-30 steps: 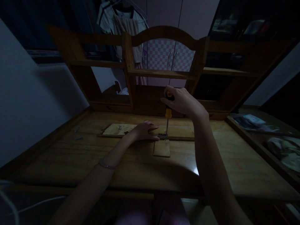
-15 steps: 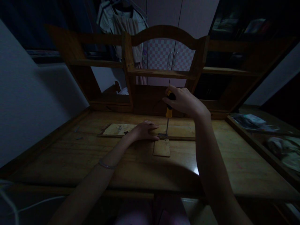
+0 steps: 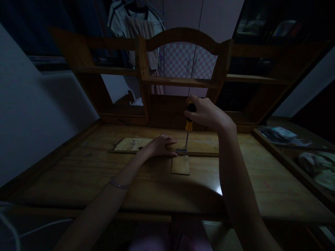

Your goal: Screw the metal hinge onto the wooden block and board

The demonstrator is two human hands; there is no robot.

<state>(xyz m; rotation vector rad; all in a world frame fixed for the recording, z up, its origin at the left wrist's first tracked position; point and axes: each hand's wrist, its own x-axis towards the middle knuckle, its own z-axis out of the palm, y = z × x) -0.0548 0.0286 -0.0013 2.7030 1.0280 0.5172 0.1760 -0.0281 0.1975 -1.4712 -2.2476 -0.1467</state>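
Right hand (image 3: 206,113) gripped screwdriver (image 3: 188,126), shaft upright, tip on metal fitting (image 3: 181,150) at plank (image 3: 201,146) edge, mid-table (image 3: 104,174). Left hand (image 3: 159,146) lay flat, fingers spread, on plank. Small wood piece (image 3: 180,165) abutted plank. Screw-driving judged under way; seating was unreadable in dim light

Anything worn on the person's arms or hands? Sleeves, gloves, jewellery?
Left arm and right arm are bare, with no sleeves or gloves. There is a thin pale bracelet on the left wrist. No watch or rings are visible in this dim light.
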